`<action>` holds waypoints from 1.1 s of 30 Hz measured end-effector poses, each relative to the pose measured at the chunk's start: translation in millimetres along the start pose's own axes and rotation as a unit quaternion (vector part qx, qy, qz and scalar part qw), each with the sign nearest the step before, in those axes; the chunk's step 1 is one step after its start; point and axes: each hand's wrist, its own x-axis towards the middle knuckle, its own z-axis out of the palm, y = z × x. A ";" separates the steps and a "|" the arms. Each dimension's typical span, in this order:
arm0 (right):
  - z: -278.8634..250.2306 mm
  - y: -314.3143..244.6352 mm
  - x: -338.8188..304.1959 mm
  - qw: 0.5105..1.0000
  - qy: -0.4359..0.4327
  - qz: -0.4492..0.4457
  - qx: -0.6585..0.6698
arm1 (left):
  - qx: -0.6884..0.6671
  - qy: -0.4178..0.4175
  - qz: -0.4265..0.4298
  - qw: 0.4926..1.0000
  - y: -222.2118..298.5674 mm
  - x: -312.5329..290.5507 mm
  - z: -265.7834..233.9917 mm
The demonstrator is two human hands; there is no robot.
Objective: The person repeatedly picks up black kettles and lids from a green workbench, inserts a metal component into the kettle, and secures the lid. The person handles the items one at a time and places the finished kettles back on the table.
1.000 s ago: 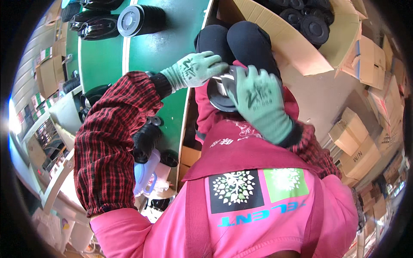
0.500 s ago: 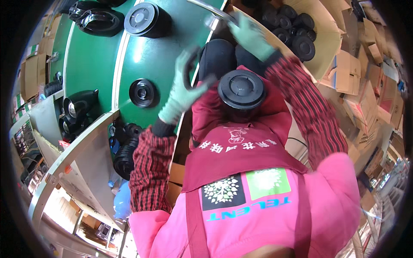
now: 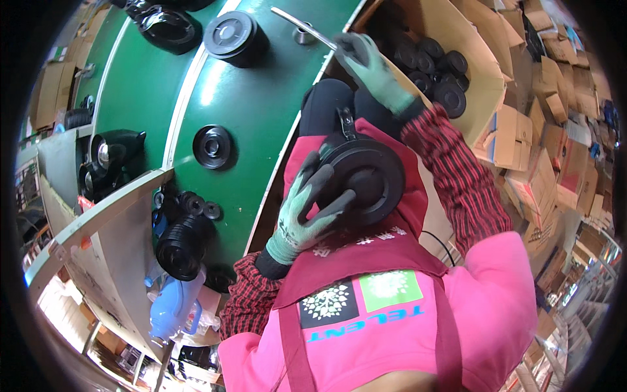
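A black round pot-like body point(image 3: 373, 179) lies tilted on my lap, its flat ringed face turned up. A narrow black strap-like handle point(image 3: 347, 124) sticks out on its far side. My left hand point(image 3: 307, 209), in a green glove with dark fingers, grips the near-left rim, thumb on the flat face. At the table's right edge, my right hand point(image 3: 369, 68) is closed round a thin straight metal rod point(image 3: 304, 27). The rod points left over the table; whatever end lies in the palm is hidden. A small metal ring-shaped piece point(image 3: 303, 35) sits on the table under the rod.
On the green table point(image 3: 255, 98) stand a black lidded pot point(image 3: 232, 36) and a black round disc point(image 3: 213, 146). Black discs point(image 3: 181, 247) are stacked near left, by a blue jug point(image 3: 173, 307). A cardboard box point(image 3: 480, 72) of black round parts stands at the right.
My left hand has come from the table's edge to the black body on my lap and taken hold of its rim. The body has tilted. My right hand still holds the rod, slightly lower.
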 end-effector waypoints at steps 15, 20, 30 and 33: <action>84.2 -172.2 35.9 0.922 -0.364 -0.130 0.028 | -0.574 0.411 -0.185 0.684 -150.2 -28.5 -119.4; 234.2 -154.7 122.9 0.944 -0.259 -0.002 0.203 | -0.044 0.546 -0.423 0.722 -249.6 -22.8 -199.5; 378.0 -53.5 210.6 0.920 -0.391 0.016 -0.025 | 0.487 0.448 -0.449 0.600 -301.5 -85.5 -300.2; 321.1 -60.0 159.0 0.933 -0.274 -0.204 -0.112 | 0.386 0.445 -0.403 0.701 -255.7 -53.6 -267.4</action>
